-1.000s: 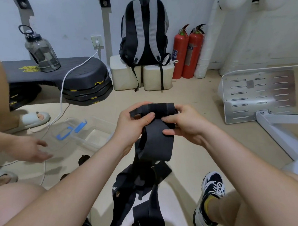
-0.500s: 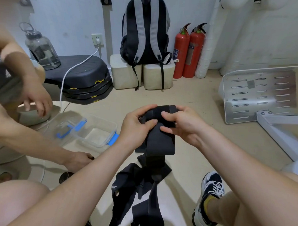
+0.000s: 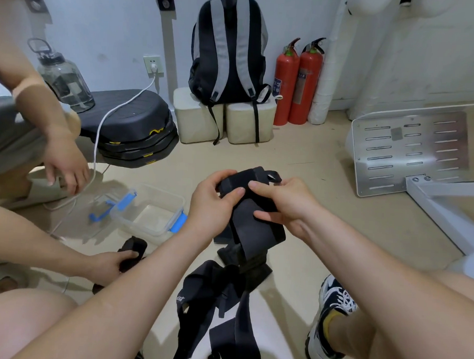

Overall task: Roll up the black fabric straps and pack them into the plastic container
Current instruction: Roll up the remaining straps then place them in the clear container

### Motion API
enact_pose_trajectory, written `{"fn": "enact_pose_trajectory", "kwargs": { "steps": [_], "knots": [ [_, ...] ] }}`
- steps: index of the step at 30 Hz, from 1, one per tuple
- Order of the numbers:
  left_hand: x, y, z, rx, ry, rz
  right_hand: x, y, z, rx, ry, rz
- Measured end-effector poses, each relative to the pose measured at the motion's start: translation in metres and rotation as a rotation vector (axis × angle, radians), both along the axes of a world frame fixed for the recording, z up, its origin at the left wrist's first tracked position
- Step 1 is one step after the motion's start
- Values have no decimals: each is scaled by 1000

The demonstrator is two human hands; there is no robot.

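Observation:
A wide black fabric strap [image 3: 251, 226] is partly rolled at its top end, in mid-air at the centre of the view. My left hand [image 3: 213, 205] grips the roll from the left, thumb on top. My right hand [image 3: 286, 202] pinches it from the right, with fingers across the flat band below. The loose rest of the strap [image 3: 222, 309] hangs down to the floor between my knees. A clear plastic container [image 3: 150, 216] with blue clips stands open on the floor to the left, with nothing visible in it.
Another person crouches at the left; one hand [image 3: 112, 263] holds a second black strap roll on the floor, the other hand [image 3: 65, 163] hangs above a white cable [image 3: 102, 124]. The container's lid [image 3: 112, 206] lies beside it. A backpack [image 3: 228, 51], two fire extinguishers [image 3: 297, 81] and a metal plate [image 3: 408, 151] stand behind.
The roll in my hands has grown a little and the hanging part has shortened. The other person has leaned in, with one hand down on a black strap roll by the container.

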State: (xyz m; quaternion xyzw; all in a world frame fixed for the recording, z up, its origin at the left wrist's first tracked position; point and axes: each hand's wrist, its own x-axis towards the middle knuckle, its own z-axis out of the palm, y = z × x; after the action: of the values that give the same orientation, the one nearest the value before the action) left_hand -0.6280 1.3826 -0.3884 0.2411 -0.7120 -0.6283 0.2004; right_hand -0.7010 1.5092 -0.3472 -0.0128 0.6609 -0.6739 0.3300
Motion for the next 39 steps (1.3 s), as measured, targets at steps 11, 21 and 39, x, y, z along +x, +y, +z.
{"fn": "enact_pose_trajectory", "kwargs": {
  "steps": [11,21,39],
  "knots": [
    [-2,7,-4,278,60,50,-1,-7,-13,-26,-33,-161],
    [-5,9,0,382,87,83,9,-14,-24,68,94,-251],
    [3,0,7,0,-45,-116,4,-4,-6,-10,-35,80]
  ]
}}
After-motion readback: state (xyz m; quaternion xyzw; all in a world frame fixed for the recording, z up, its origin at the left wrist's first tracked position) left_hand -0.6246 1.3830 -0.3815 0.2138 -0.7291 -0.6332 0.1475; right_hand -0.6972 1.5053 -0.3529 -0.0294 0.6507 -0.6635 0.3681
